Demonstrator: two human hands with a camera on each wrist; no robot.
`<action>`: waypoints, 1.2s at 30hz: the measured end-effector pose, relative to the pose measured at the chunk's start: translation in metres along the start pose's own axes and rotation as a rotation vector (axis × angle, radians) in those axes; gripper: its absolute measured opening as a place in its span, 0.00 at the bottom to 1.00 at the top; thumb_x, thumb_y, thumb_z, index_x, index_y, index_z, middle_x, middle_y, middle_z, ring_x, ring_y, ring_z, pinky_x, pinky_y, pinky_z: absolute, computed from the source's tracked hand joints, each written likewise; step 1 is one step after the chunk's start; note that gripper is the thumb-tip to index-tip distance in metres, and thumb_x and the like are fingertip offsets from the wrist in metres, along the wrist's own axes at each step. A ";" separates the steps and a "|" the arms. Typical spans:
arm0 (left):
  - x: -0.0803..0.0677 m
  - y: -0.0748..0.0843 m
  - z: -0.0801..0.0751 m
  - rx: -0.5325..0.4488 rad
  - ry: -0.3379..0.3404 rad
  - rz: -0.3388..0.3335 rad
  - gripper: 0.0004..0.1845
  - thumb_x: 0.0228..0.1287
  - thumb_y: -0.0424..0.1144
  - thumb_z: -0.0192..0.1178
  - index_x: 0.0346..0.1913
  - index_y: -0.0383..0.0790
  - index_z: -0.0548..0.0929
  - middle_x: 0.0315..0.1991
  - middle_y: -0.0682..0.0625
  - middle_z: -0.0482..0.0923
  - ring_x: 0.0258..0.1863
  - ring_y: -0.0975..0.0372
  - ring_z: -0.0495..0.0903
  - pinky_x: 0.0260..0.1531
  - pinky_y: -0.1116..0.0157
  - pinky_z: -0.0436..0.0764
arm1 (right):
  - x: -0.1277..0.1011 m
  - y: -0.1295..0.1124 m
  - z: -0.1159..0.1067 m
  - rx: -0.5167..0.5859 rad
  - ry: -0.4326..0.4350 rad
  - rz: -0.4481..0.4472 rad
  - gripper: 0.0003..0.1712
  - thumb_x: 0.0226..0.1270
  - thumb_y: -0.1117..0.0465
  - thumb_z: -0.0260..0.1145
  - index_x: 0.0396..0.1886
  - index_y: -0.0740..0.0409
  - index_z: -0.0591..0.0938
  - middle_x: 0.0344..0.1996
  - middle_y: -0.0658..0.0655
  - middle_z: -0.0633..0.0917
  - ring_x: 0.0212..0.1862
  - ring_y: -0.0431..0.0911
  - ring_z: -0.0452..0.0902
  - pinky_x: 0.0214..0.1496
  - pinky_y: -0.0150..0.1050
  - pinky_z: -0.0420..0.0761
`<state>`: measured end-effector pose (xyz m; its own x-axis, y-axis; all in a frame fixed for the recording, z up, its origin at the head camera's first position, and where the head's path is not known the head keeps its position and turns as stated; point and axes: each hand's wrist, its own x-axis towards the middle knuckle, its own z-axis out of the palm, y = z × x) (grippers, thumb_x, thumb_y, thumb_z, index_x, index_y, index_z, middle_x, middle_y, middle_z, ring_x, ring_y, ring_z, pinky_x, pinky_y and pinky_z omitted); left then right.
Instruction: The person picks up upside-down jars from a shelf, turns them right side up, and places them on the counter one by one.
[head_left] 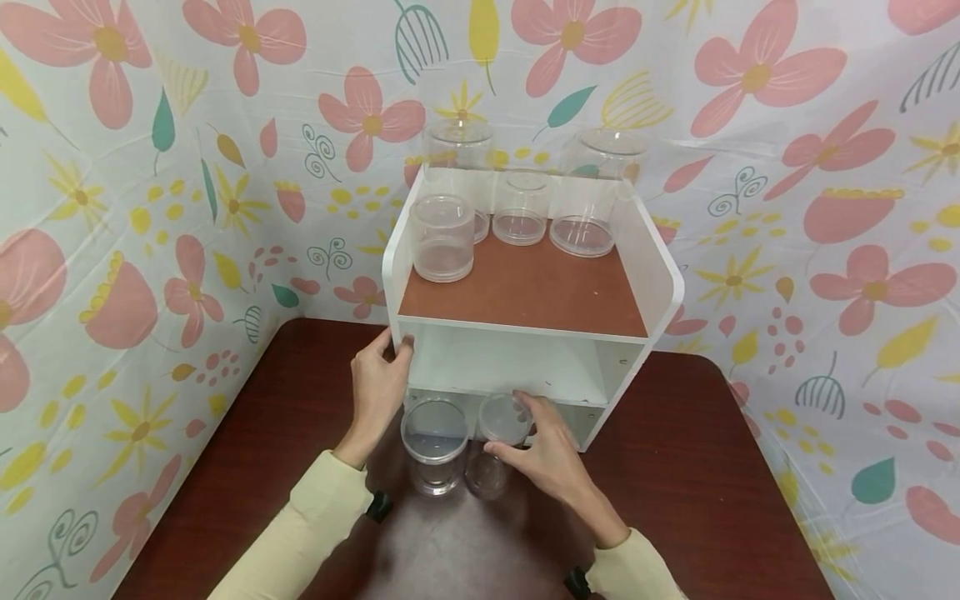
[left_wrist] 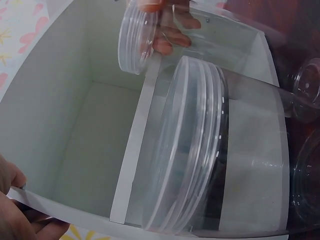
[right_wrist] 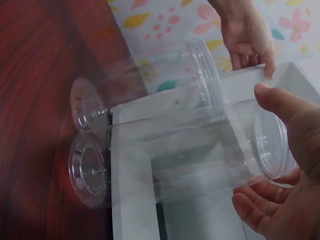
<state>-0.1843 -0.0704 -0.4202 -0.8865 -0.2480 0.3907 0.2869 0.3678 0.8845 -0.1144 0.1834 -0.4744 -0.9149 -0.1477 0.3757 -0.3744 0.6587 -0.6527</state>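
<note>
A white shelf unit [head_left: 628, 375] with a brown top board stands on the table. My left hand [head_left: 377, 385] grips the front edge of its left side panel, thumb on the inner face and fingers outside. In front of the lower compartment stand two tall clear plastic jars with lids. My right hand [head_left: 553, 454] holds the narrower jar [right_wrist: 200, 155] by its lidded top, thumb on one side and fingers round the other. The wider jar [head_left: 435, 437] stands upright just left of it, close beside it.
Several more clear jars sit on the brown top board [head_left: 525, 287], one jar [head_left: 443, 242] at the front left. The middle compartment [head_left: 517, 367] shows bare white boards. Dark reddish wood table [head_left: 675, 483] surrounds the unit, with a flowered cloth [head_left: 750, 208] behind.
</note>
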 end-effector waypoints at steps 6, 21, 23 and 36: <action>0.000 0.000 0.000 0.003 0.002 0.002 0.09 0.74 0.40 0.60 0.46 0.43 0.89 0.22 0.47 0.81 0.22 0.59 0.74 0.22 0.63 0.70 | -0.002 0.000 0.003 0.010 0.002 0.017 0.50 0.50 0.49 0.85 0.70 0.64 0.74 0.57 0.62 0.80 0.53 0.54 0.79 0.45 0.51 0.85; 0.000 0.000 -0.001 -0.019 -0.012 0.006 0.13 0.74 0.39 0.60 0.53 0.38 0.89 0.27 0.41 0.85 0.23 0.59 0.76 0.22 0.63 0.71 | -0.006 -0.002 0.007 0.039 0.013 0.056 0.53 0.51 0.49 0.85 0.73 0.64 0.70 0.62 0.62 0.77 0.54 0.52 0.78 0.44 0.46 0.85; 0.000 0.000 -0.001 -0.017 -0.010 0.006 0.13 0.74 0.39 0.60 0.53 0.39 0.89 0.25 0.41 0.84 0.22 0.59 0.75 0.21 0.63 0.70 | -0.006 -0.002 0.007 0.035 0.010 0.045 0.53 0.52 0.50 0.85 0.73 0.65 0.70 0.62 0.63 0.77 0.55 0.53 0.78 0.45 0.48 0.85; -0.001 -0.002 0.000 -0.002 0.008 -0.004 0.11 0.73 0.40 0.60 0.49 0.43 0.89 0.19 0.49 0.77 0.20 0.59 0.72 0.20 0.63 0.68 | -0.005 -0.005 0.011 -0.087 -0.001 0.012 0.56 0.51 0.43 0.84 0.74 0.64 0.69 0.62 0.63 0.78 0.54 0.55 0.79 0.48 0.50 0.83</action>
<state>-0.1845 -0.0706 -0.4222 -0.8846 -0.2567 0.3893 0.2841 0.3653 0.8864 -0.1096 0.1731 -0.4804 -0.9194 -0.1399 0.3675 -0.3487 0.7221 -0.5975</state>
